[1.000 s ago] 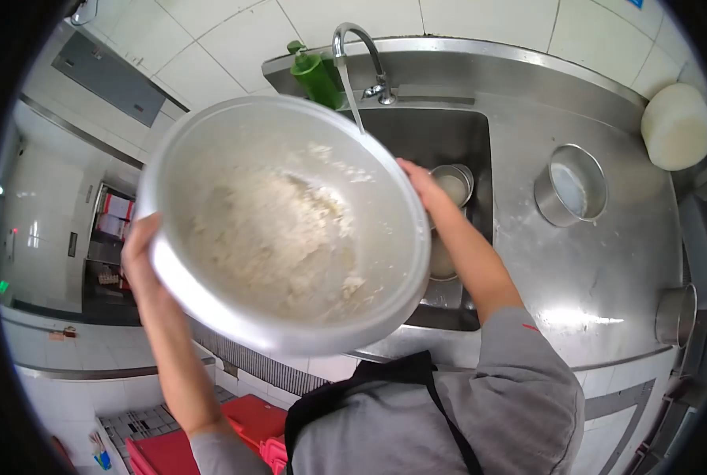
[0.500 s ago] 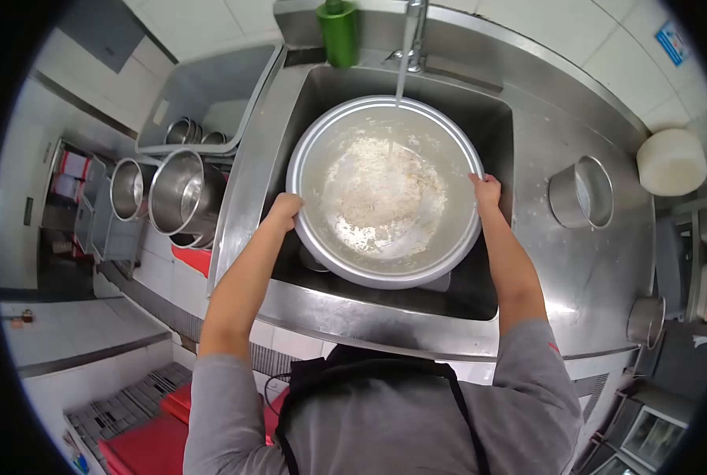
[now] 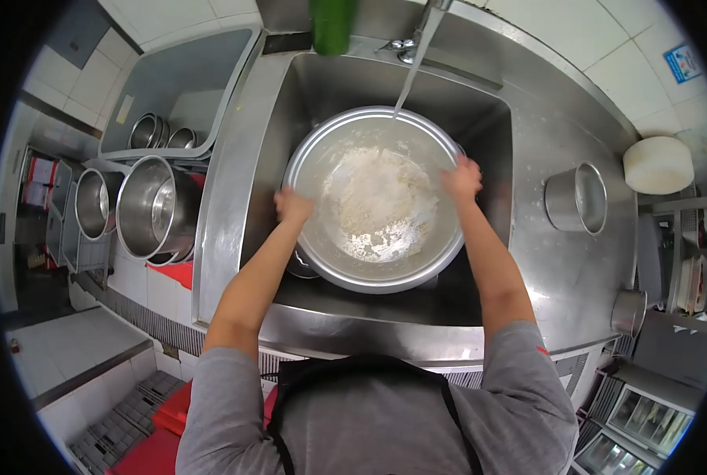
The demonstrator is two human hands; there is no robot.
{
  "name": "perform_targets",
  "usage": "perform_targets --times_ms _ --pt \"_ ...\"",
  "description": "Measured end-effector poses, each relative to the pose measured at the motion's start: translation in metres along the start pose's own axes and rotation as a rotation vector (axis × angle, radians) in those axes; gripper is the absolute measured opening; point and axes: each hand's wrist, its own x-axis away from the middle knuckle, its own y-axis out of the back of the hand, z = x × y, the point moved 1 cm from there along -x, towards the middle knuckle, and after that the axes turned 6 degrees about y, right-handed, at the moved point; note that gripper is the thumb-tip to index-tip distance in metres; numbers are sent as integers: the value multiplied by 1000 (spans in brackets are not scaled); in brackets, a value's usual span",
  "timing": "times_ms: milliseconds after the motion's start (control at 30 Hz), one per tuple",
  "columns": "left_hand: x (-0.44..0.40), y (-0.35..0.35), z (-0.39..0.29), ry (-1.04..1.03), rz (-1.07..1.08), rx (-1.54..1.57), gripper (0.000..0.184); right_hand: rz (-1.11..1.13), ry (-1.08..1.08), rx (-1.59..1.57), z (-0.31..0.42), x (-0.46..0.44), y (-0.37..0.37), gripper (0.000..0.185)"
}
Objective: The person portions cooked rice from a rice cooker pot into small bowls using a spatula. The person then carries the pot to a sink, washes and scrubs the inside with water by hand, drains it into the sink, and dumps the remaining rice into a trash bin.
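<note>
A large round metal pot (image 3: 381, 279) sits in the sink, with pale grains that look like rice (image 3: 377, 190) in cloudy water inside. Around its left rim, my left hand (image 3: 293, 206) is closed, fingers curled at the edge. My right hand (image 3: 461, 177) grips the opposite side of the rim, slightly blurred, its fingertips partly hidden. From the tap (image 3: 407, 54) a stream of water (image 3: 413, 75) falls to the pot's far edge.
The steel sink (image 3: 492, 158) surrounds the pot. On the right counter stand a metal container (image 3: 567, 198) and a round white block (image 3: 658, 165). A grey bin (image 3: 227, 103) with metal bowls and hanging steel pots (image 3: 151, 210) are left. A green bottle (image 3: 332, 28) stands behind.
The pot appears tilted or turned slightly, and both hands have shifted a little inward on its rim. The camera view has moved, and the water stream now slants and meets the pot's far edge.
</note>
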Motion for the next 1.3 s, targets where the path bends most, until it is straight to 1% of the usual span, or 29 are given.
perform_targets --times_ms 33,67,100,133,200,233,267,300,333,367,400,433,500,533,600,633,667,700,767,833,867,900,967,1067,1133,1200,1233,1267,1300 --pt "3 -6 -27 -287 -108 98 51 -90 314 -158 11 -17 -23 43" --pt "1 -11 -61 -577 -223 202 47 46 242 -477 49 -25 -9 36" --pt "16 1 -107 -468 174 566 38 44 307 -610 79 -40 -17 32" --pt "32 17 -148 -335 586 907 31 223 175 -960 110 -47 1 31" --pt "17 3 -192 -365 528 1014 27 445 -258 -1602 147 -54 18 25" --pt "13 -6 -213 -368 465 1122 25 382 -376 -1791 158 -55 21 23" --pt "-1 -6 -222 -498 333 830 22 228 -309 -1819 160 -77 -32 25" --pt "-17 -3 -232 -621 188 543 21 311 -262 -2020 166 -56 23 29" --pt "9 16 -238 -462 669 1128 23 167 -178 -1810 167 -73 -32 40" --pt "8 33 -251 -341 578 820 26 220 -237 -1791 169 -36 43 50" --pt "-4 17 -259 -351 561 1062 30 463 -405 -1914 164 -10 90 54" --pt "6 24 -269 -192 649 1102 35 595 -319 -2012 151 5 113 53" --pt "24 40 -273 -223 863 1015 36 362 241 -1324 94 -1 92 44" --pt "33 47 -275 -200 938 947 32 86 395 -972 60 -7 129 31" --pt "38 59 -275 -269 869 825 27 -243 196 -880 -20 -24 170 16" --pt "37 64 -274 -331 789 709 26 -444 63 -647 -59 -32 201 14" --pt "33 63 -273 -339 789 709 26 -466 27 -455 -105 -46 224 14" --pt "27 58 -272 -350 784 784 26 -300 -65 -300 -146 -60 238 15" --pt "28 52 -270 -358 785 800 26 192 49 -66 -220 -79 218 21" --pt "46 49 -268 -411 769 705 24 102 165 116 -261 -70 150 27" --pt "55 48 -263 -451 751 609 22 21 282 300 -272 -66 134 33" --pt "60 44 -255 -485 743 553 19 16 279 296 -266 -65 143 33" --pt "66 39 -233 -542 732 433 15 304 99 13 -243 -68 178 44" --pt "55 36 -186 -536 710 284 13 430 121 -24 -249 -83 216 44" --pt "46 36 -149 -416 679 315 13 481 56 -20 -240 -82 243 38" --pt "41 34 -113 -316 611 327 12 380 156 427 -237 -80 252 27" --pt "45 31 -97 -315 612 325 12 -21 233 439 -237 -70 241 15" --pt "49 30 -80 -268 616 352 12 -20 238 438 -239 -67 232 15" --pt "51 29 -67 -212 616 381 11 178 277 381 -233 -65 224 14"
